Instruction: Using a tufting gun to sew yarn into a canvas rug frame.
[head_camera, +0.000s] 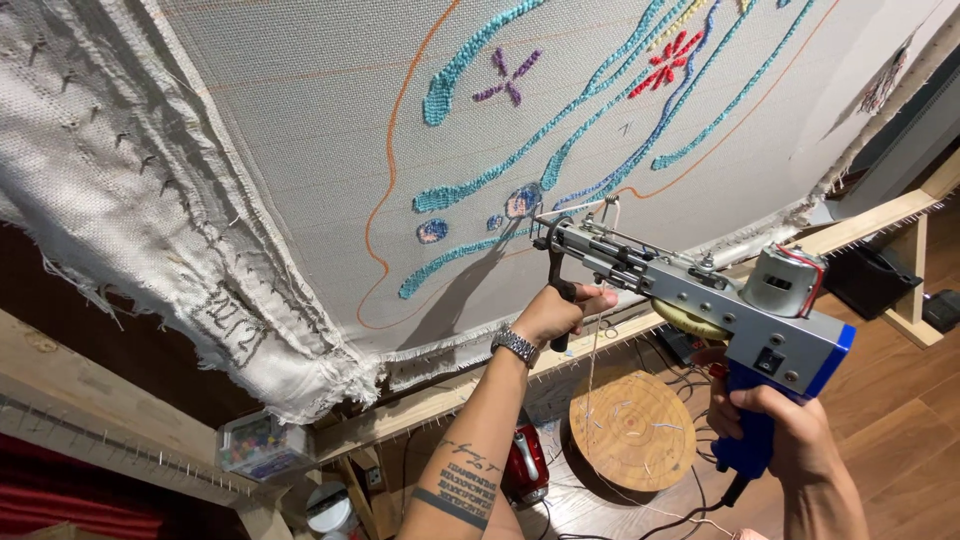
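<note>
A blue and grey tufting gun (700, 295) points at a stretched grey cloth (300, 120), its needle tip close to a small teal and pink tufted patch (522, 203). My left hand (562, 312), with a metal wristwatch, grips the gun's black front handle. Around the blue rear grip under the motor, my right hand (785, 425) is closed. Thin yarn (592, 370) hangs from the gun. On the cloth are teal wavy lines, a purple flower (508, 77), a red flower (665, 62) and an orange drawn outline.
The cloth is pinned on a wooden frame (870, 218) with rows of nails. Below stand a round wooden stool (632, 430), a red tool (525, 462), a clear box of coloured bits (262, 445) and cables on a wooden floor. A black box (875, 280) sits at right.
</note>
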